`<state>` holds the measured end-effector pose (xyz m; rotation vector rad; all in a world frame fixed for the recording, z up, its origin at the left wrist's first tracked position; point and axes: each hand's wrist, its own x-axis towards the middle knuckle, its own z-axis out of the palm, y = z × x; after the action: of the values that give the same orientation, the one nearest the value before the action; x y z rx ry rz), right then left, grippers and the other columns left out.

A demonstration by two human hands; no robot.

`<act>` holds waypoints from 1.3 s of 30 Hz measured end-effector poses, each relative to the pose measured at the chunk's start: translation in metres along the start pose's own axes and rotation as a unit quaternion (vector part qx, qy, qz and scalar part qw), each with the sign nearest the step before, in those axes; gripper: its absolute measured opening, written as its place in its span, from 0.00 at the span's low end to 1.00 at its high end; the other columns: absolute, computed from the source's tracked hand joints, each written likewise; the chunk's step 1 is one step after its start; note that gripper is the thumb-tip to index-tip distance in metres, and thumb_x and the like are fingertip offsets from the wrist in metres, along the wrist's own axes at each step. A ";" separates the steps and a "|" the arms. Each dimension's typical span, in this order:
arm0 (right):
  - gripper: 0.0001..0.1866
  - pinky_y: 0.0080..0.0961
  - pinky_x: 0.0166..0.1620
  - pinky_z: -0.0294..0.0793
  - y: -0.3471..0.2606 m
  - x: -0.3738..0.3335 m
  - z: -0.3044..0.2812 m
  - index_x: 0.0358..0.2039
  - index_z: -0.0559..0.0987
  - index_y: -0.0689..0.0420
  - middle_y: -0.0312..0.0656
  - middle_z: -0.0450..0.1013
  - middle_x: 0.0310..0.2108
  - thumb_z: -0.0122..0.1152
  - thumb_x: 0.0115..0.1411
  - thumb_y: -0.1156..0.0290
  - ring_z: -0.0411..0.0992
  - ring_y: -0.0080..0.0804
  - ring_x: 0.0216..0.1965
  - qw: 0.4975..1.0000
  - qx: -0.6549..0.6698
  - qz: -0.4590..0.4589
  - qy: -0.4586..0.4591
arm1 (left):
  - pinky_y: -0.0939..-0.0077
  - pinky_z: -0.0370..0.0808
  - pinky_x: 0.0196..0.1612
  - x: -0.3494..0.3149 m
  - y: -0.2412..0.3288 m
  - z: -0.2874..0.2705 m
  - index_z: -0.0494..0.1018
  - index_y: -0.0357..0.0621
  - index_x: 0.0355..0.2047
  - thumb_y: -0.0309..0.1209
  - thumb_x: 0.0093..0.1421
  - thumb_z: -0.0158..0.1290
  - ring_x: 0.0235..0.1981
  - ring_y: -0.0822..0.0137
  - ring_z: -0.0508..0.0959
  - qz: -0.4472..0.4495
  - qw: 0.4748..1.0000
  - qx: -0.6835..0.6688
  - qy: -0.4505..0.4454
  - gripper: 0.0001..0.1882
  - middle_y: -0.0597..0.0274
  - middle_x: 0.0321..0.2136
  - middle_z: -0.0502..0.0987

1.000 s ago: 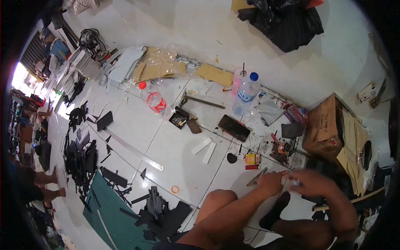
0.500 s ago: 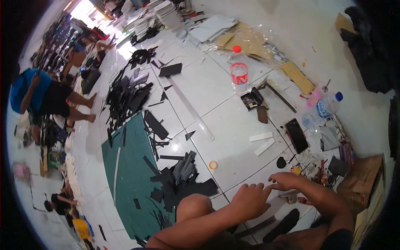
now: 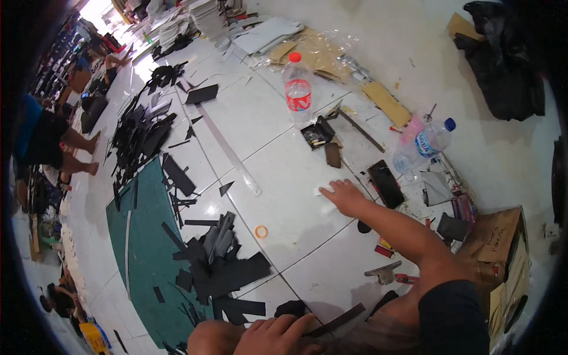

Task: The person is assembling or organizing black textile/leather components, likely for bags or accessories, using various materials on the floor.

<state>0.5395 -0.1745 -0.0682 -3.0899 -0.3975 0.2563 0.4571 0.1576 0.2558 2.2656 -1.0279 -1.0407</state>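
My right hand (image 3: 346, 199) reaches forward over the tiled floor, its fingers apart. The fingertips are at two small white strips (image 3: 327, 208), partly covering them; no grip on them shows. Close to my raised knee (image 3: 208, 337) at the lower edge is my left hand (image 3: 275, 335), fingers loosely extended, holding nothing visible. In front of it lie black sheet offcuts (image 3: 236, 275), partly over a green cutting mat (image 3: 136, 236). An orange ring (image 3: 261, 231) lies between the offcuts and my right hand. A black phone (image 3: 386, 184) rests just right of that hand.
A long ruler (image 3: 231, 151) lies across the tiles. Beyond stand a red-capped bottle (image 3: 297, 89) and an open black box (image 3: 318, 133). A blue-capped bottle (image 3: 435, 139) and a cardboard box (image 3: 494, 242) are along the right wall. Another person (image 3: 50, 136) stands at far left.
My hands, close together before, have moved apart. The right went forward to the white strips; the left drew back towards my knee. The whole view has shifted, with the floor things farther left.
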 end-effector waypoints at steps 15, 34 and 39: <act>0.31 0.47 0.45 0.72 -0.027 -0.062 -0.024 0.55 0.62 0.57 0.54 0.71 0.41 0.61 0.49 0.73 0.73 0.49 0.45 0.973 0.186 0.092 -0.097 | 0.56 0.70 0.50 -0.024 0.024 -0.001 0.66 0.45 0.58 0.37 0.58 0.56 0.47 0.47 0.72 0.066 0.997 0.020 -0.025 0.28 0.48 0.46 0.73; 0.25 0.47 0.41 0.74 -0.012 -0.030 0.000 0.63 0.63 0.45 0.50 0.71 0.47 0.41 0.64 0.69 0.74 0.49 0.40 0.949 0.282 0.120 0.070 | 0.56 0.68 0.53 -0.016 0.037 0.006 0.66 0.44 0.58 0.33 0.56 0.56 0.49 0.46 0.72 0.031 0.995 0.094 -0.013 0.28 0.47 0.51 0.71; 0.27 0.47 0.50 0.70 0.002 -0.065 -0.037 0.63 0.60 0.50 0.53 0.70 0.49 0.44 0.62 0.69 0.71 0.53 0.48 0.955 0.234 0.167 -0.076 | 0.56 0.68 0.52 -0.013 0.033 0.015 0.62 0.45 0.60 0.38 0.58 0.54 0.49 0.45 0.71 0.055 0.997 0.043 -0.015 0.30 0.47 0.49 0.70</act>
<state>0.4840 -0.1926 -0.0216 -2.6523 0.1721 0.5126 0.4250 0.1456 0.2729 2.2373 -1.2172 -1.0064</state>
